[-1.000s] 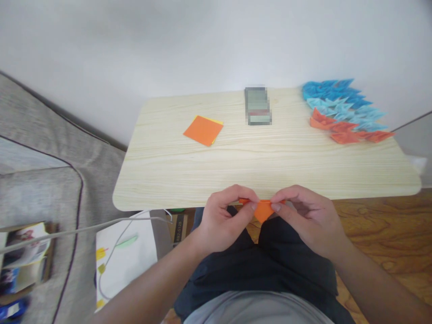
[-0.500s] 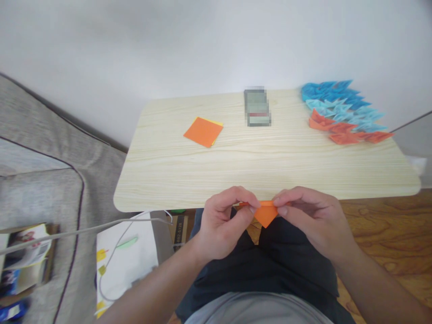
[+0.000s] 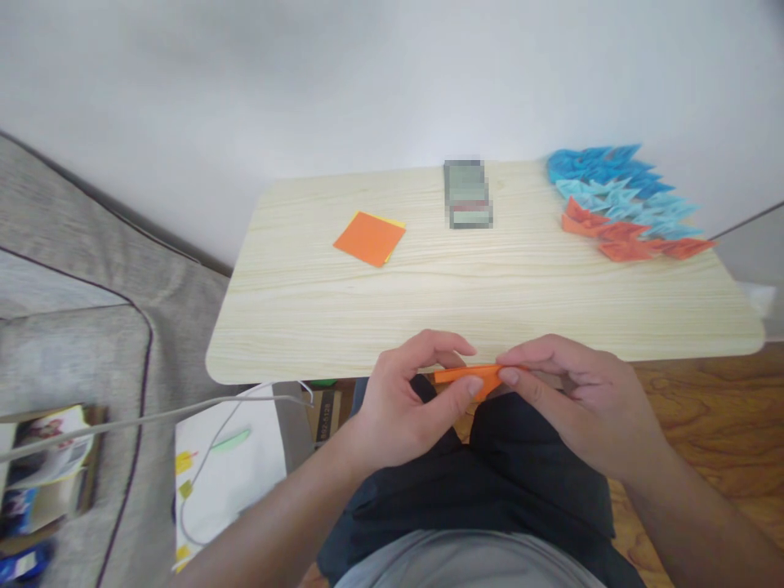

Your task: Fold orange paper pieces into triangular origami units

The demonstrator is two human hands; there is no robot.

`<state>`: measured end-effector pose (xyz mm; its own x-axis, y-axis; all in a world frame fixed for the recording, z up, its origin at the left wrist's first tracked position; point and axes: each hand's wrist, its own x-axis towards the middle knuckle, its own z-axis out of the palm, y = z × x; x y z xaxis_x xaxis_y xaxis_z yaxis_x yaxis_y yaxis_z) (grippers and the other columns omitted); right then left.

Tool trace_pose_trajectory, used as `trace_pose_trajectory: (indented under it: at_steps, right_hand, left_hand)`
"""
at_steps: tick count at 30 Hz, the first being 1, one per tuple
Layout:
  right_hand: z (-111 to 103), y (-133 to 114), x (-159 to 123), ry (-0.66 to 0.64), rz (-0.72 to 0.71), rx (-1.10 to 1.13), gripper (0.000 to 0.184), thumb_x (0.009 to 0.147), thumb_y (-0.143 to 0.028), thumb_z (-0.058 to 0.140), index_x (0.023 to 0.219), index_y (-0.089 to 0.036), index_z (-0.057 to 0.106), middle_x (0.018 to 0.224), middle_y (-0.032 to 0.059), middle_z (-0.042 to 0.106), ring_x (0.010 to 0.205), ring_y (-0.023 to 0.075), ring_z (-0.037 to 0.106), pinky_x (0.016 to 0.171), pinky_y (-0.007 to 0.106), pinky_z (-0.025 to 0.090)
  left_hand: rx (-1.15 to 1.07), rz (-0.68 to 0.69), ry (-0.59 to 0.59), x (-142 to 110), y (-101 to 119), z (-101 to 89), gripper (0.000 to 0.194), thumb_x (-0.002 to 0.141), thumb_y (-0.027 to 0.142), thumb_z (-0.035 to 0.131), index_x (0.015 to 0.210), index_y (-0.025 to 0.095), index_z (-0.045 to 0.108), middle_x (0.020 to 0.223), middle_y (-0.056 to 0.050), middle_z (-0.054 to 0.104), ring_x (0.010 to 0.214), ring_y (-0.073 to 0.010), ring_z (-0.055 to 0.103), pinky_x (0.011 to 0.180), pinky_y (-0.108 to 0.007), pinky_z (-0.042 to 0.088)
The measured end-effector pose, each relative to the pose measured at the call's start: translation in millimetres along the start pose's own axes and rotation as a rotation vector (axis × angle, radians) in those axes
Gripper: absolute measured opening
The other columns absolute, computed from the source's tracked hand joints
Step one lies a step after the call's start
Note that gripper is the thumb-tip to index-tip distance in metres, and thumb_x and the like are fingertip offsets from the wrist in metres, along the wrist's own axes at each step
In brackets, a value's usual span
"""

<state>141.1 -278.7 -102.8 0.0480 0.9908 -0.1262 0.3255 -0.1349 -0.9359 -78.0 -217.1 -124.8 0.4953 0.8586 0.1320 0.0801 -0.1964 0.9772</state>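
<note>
A small folded piece of orange paper [image 3: 488, 379] is held at the near edge of the table, above my lap. My right hand [image 3: 576, 400] pinches its right end between thumb and index finger. My left hand [image 3: 407, 400] has its thumb lying across the front of the paper, with the index finger raised off the top edge; its other fingers are partly hidden behind. The paper shows a straight folded strip along the top and a point hanging below, mostly covered by the left thumb.
On the pale wooden table [image 3: 306, 318] lie orange and yellow square sheets [image 3: 369, 239], a blurred-out phone-like object [image 3: 468, 194], and rows of folded paper pieces in blue [image 3: 603, 167], light blue [image 3: 630, 204] and orange [image 3: 630, 241]. A grey sofa [image 3: 177, 318] and a cable [image 3: 202, 403] are at left.
My left index finger has lifted off the paper's top edge, and the left thumb has slid right across its front. The right hand keeps its pinch; the paper has tilted slightly.
</note>
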Motion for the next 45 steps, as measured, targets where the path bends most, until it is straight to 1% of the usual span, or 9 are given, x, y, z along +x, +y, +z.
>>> trace_pose_trajectory:
  at_steps: [3, 6, 11, 17, 21, 24, 29, 38, 45]
  right_hand:
    - [-0.8, 3.4, -1.4, 0.019, -0.083, -0.08, 0.011, 0.094, -0.033, 0.073, 0.104, -0.03, 0.078, 0.098, -0.0002, 0.081, 0.081, 0.0171, 0.078, 0.069, 0.024, 0.062]
    - [-0.3, 4.8, -0.6, 0.016, -0.104, -0.088, 0.013, 0.093, -0.032, 0.074, 0.106, -0.032, 0.077, 0.098, -0.0025, 0.081, 0.081, 0.0151, 0.077, 0.069, 0.021, 0.061]
    - [0.5, -0.8, 4.4, -0.07, -0.157, -0.141, 0.008, 0.094, -0.032, 0.073, 0.1, -0.032, 0.079, 0.095, -0.0042, 0.08, 0.083, 0.0131, 0.075, 0.072, 0.02, 0.058]
    - [-0.5, -5.8, 5.1, -0.027, -0.126, -0.171, 0.008, 0.094, -0.033, 0.073, 0.094, -0.031, 0.08, 0.084, -0.0055, 0.079, 0.064, 0.0095, 0.07, 0.056, 0.019, 0.051]
    - [-9.0, -14.5, 12.7, -0.043, -0.132, -0.175, 0.011, 0.096, -0.035, 0.071, 0.098, -0.032, 0.081, 0.092, -0.0053, 0.081, 0.077, 0.0119, 0.075, 0.068, 0.02, 0.055]
    - [-21.7, -28.3, 27.3, -0.036, -0.215, -0.24, 0.013, 0.097, -0.035, 0.068, 0.102, -0.034, 0.081, 0.098, -0.0055, 0.082, 0.086, 0.0127, 0.076, 0.075, 0.02, 0.056]
    - [-47.2, -62.7, 57.3, 0.064, -0.328, -0.322, 0.013, 0.096, -0.038, 0.07, 0.094, -0.032, 0.082, 0.091, -0.0052, 0.082, 0.079, 0.0141, 0.074, 0.072, 0.023, 0.055]
    - [-80.4, -112.3, 110.8, 0.29, -0.52, -0.336, 0.014, 0.093, -0.041, 0.074, 0.09, -0.031, 0.083, 0.088, -0.0021, 0.082, 0.077, 0.0169, 0.074, 0.069, 0.027, 0.055]
    - [-79.9, -142.2, 158.8, 0.221, -0.542, -0.325, 0.015, 0.096, -0.042, 0.069, 0.096, -0.032, 0.081, 0.1, 0.0005, 0.081, 0.09, 0.0218, 0.074, 0.073, 0.033, 0.056]
  left_hand:
    - [0.089, -0.088, -0.043, 4.8, 5.9, -1.2, 0.012, 0.091, 0.027, 0.074, 0.099, 0.018, 0.076, 0.094, -0.006, 0.076, 0.087, -0.0182, 0.07, 0.082, -0.031, 0.053]
    - [0.102, -0.113, -0.051, 7.6, 11.2, -1.5, 0.014, 0.093, 0.029, 0.073, 0.09, 0.017, 0.078, 0.088, -0.005, 0.077, 0.083, -0.0169, 0.069, 0.08, -0.03, 0.052]
    - [0.066, -0.089, -0.08, 8.6, 16.6, -0.7, 0.013, 0.092, 0.029, 0.074, 0.088, 0.017, 0.08, 0.086, -0.004, 0.078, 0.082, -0.0159, 0.07, 0.08, -0.029, 0.052]
    - [0.102, -0.065, -0.102, 8.8, 18.2, -3.4, 0.013, 0.094, 0.028, 0.072, 0.092, 0.019, 0.081, 0.09, -0.004, 0.08, 0.085, -0.0165, 0.072, 0.084, -0.03, 0.052]
    - [0.173, 0.004, -0.127, 17.6, 24.0, -11.2, 0.013, 0.097, 0.025, 0.069, 0.097, 0.02, 0.081, 0.094, -0.002, 0.08, 0.089, -0.015, 0.072, 0.087, -0.028, 0.051]
    - [0.232, 0.098, -0.12, 35.5, 35.3, -19.4, 0.013, 0.098, 0.024, 0.067, 0.097, 0.021, 0.08, 0.094, -0.001, 0.079, 0.089, -0.0137, 0.071, 0.087, -0.026, 0.051]
    - [0.288, 0.272, -0.058, 82.0, 65.6, -30.9, 0.013, 0.096, 0.026, 0.069, 0.092, 0.019, 0.078, 0.09, -0.002, 0.079, 0.086, -0.0154, 0.071, 0.082, -0.028, 0.051]
    - [0.153, 0.361, 0.088, 154.7, 112.5, -58.4, 0.013, 0.089, 0.031, 0.078, 0.087, 0.018, 0.08, 0.091, -0.006, 0.079, 0.086, -0.0191, 0.07, 0.081, -0.031, 0.052]
    - [0.226, 0.381, 0.053, 199.5, 130.4, -77.1, 0.012, 0.091, 0.03, 0.076, 0.087, 0.02, 0.082, 0.089, -0.005, 0.078, 0.087, -0.0197, 0.07, 0.08, -0.032, 0.051]
